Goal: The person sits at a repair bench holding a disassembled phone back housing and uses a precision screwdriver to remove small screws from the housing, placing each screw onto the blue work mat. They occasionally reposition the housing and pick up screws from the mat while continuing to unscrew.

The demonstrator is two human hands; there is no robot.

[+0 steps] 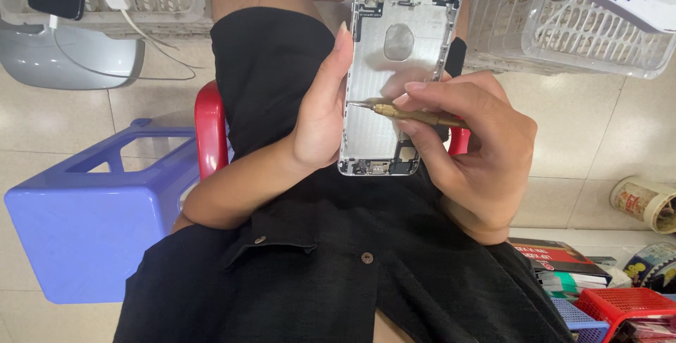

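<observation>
Your left hand fingers clasp the thin, fragile phone housing edge; your right hand fingers pinch the slim brass screwdriver.

The phone housing is silver-white inside, with dark fittings at both ends, and the screwdriver across it is brass-gold with a steel-grey tip. The shirt is black with small brown buttons, over a red stool beside a periwinkle-blue one. White lattice baskets stand on pale cream floor tiles, and a small red basket shows at the corner.
</observation>
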